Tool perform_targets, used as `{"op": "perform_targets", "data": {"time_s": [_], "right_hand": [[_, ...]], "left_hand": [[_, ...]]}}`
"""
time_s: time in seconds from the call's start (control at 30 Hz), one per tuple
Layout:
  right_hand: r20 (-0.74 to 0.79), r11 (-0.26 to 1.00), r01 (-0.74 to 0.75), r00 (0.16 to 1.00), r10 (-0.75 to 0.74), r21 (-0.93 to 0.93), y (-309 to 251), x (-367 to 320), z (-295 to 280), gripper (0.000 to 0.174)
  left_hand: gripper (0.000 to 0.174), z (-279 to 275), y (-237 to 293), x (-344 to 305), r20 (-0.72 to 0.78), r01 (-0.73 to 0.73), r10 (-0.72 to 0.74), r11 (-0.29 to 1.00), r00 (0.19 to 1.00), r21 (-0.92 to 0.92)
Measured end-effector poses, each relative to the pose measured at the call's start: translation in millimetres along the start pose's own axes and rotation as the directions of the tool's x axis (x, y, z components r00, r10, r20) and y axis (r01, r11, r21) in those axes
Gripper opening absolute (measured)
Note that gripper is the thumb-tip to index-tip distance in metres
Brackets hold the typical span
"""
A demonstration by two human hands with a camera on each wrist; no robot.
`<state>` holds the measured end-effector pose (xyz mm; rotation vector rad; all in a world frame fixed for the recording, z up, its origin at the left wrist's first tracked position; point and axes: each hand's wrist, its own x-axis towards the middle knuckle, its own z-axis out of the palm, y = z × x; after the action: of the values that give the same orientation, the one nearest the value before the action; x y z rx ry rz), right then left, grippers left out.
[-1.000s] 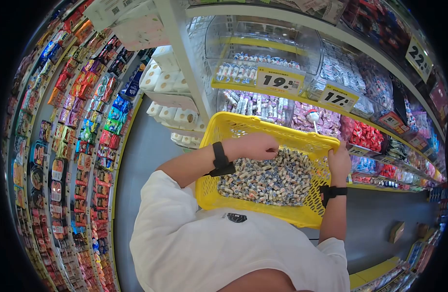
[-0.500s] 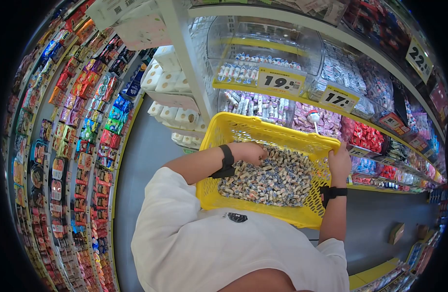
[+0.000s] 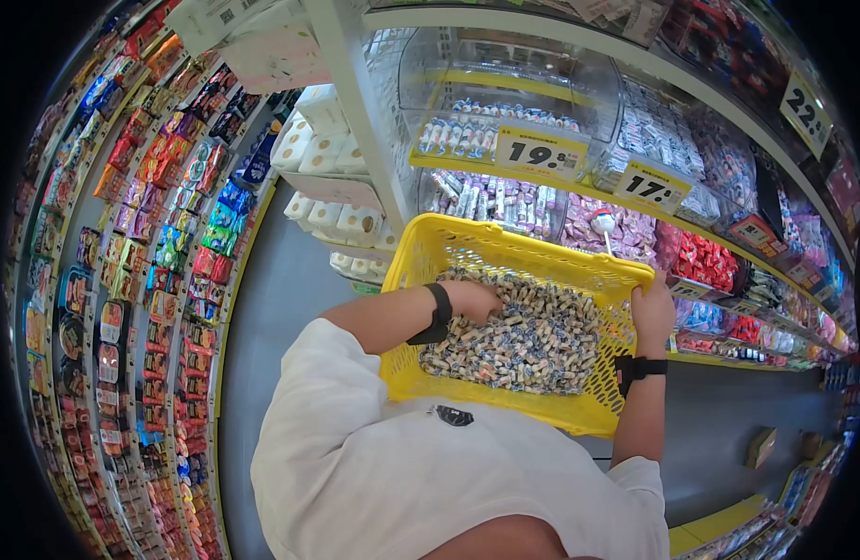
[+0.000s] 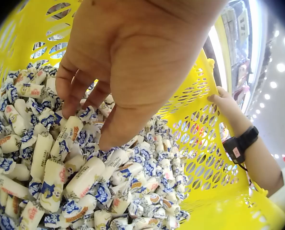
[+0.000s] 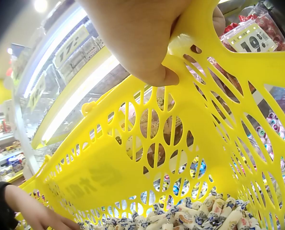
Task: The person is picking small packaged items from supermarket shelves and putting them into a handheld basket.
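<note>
Left grip (image 4: 133, 62): down inside the yellow basket (image 3: 505, 245), fingers bent with the tips sunk among the wrapped sweets (image 3: 533, 341) and the thumb lying on the heap. I cannot tell whether any sweet is closed in it.
Right grip (image 3: 652, 313): clasped round the basket's far rim, fingers hooked through the mesh and thumb pressed on the top edge.
Basket: held up against the person's front, just before the shelf, tilted a little.
Sweets: white and blue wrappers, heaped across the basket's floor, under and around the left grip.
Shelf behind: clear bins (image 3: 491, 198) of wrapped sweets, with yellow price tags (image 3: 540, 152) on their fronts.
Aisle side: packs of paper rolls (image 3: 323, 140) beside the bins, and racks of coloured packets (image 3: 150, 233) across the aisle.
</note>
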<state>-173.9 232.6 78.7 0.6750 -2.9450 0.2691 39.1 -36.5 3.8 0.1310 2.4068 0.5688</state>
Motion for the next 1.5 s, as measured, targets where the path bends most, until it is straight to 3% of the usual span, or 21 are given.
{"op": "perform_targets", "data": {"time_s": [0.23,0.43,0.53,0.67,0.73,0.83,0.93,1.03,1.23,1.5], "right_hand": [[-0.009,1.0,0.002,1.0,-0.002,-0.002,2,1,3,0.043],[-0.013,1.0,0.006,1.0,-0.006,0.007,1,0,2,0.043],[-0.029,1.0,0.014,0.999,-0.014,0.002,4,1,6,0.045],[-0.007,1.0,0.001,1.0,-0.001,0.002,2,1,4,0.047],[-0.009,1.0,-0.004,1.0,0.004,0.003,1,1,3,0.047],[0.007,1.0,-0.008,1.0,0.008,0.006,1,1,1,0.047],[0.006,1.0,-0.011,1.0,0.011,0.004,0,1,1,0.047],[0.008,1.0,-0.012,1.0,0.011,0.007,0,1,1,0.047],[0.023,1.0,-0.017,1.0,0.017,0.008,-1,1,-1,0.046],[0.023,1.0,-0.017,1.0,0.016,0.008,1,1,1,0.043]], "left_hand": [[0.036,23,-15,15,-0.128,-0.028,0.038,0.997,0.991,0.072],[0.023,8,0,4,-0.129,0.046,-0.041,0.998,0.991,0.032],[0.006,10,-5,7,-0.121,0.006,0.001,0.999,0.993,0.053],[0.002,9,-11,8,-0.158,-0.016,0.014,1.0,0.987,-0.016],[0.002,3,-7,8,-0.094,0.031,-0.033,0.999,0.995,-0.026],[0.007,12,-13,11,-0.385,-0.194,0.161,0.98,0.909,-0.049],[0.015,-2,-5,13,-0.356,-0.174,0.106,0.971,0.929,-0.166],[0.019,-11,2,4,-0.455,-0.234,0.1,0.94,0.885,-0.247],[0.022,-28,14,-11,-0.463,-0.238,0.064,0.914,0.884,-0.328],[0.018,-40,22,-22,-0.629,-0.305,0.027,0.89,0.777,-0.339]]}}
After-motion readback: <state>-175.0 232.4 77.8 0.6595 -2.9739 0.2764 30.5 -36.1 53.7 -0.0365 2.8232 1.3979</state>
